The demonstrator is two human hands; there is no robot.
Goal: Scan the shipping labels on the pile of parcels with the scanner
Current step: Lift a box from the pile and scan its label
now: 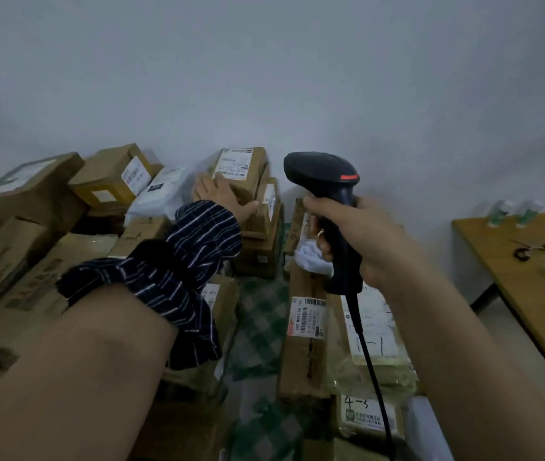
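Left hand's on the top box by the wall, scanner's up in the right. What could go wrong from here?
1. The top parcel sits on an uneven stack; the left hand resting on it could tip it off.
2. The scanner in the right hand sits beside its label, so a neighbouring label may read instead.
3. The cable trails over lower parcels and could snag.

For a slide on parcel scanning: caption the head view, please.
Right hand grips the scanner while the left hand rests on a labelled parcel.
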